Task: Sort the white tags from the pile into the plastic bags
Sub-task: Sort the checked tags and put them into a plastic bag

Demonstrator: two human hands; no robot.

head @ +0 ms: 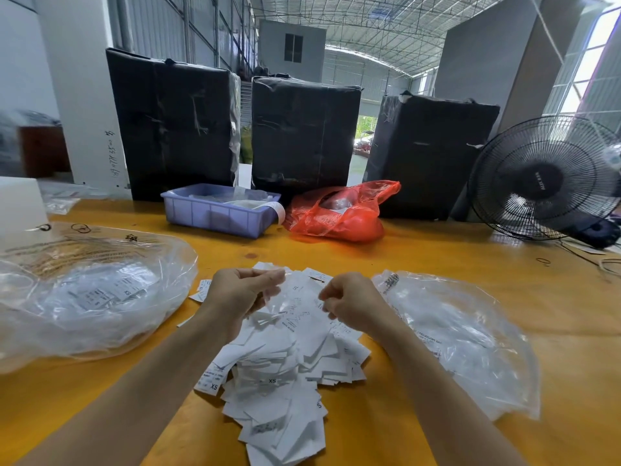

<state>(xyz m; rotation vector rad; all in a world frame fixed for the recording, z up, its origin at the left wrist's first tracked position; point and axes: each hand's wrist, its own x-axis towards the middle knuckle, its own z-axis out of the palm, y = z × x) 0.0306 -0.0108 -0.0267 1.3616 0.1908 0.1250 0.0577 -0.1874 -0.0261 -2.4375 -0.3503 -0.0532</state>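
**Tags heaped between two clear bags, both hands over the pile**

Heaped at the table's near middle: pile of white tags (pixel 285 364), loose and overlapping, several printed "XS", spilling toward the near edge of the yellow table (pixel 437 250). Above its far end, left hand (pixel 240 290) with fingers curled, thumb and fingertips closed on a white tag (pixel 294 306) or thin slip that stretches across to the right hand (pixel 349 302), likewise curled and pinching its other edge; blur hides the exact contact.

Left of the pile, touching the left forearm's side: large clear plastic bag (pixel 97 290), puffed up, holding printed white tags, one marked "XS", with a darker bundle showing through its far part. Right of the pile: second clear bag (pixel 460 334), flatter, its contents pale and hard to make out through the crinkled film.

Farther back: blue plastic bin (pixel 218 215) holding clear film and white strips, one strip hanging over its right rim. Just beside it, red plastic bag (pixel 339 213), crumpled around something rounded. Behind both, three black wrapped boxes (pixel 302 136) standing upright. At far right, black fan (pixel 544 179) resting on the table.
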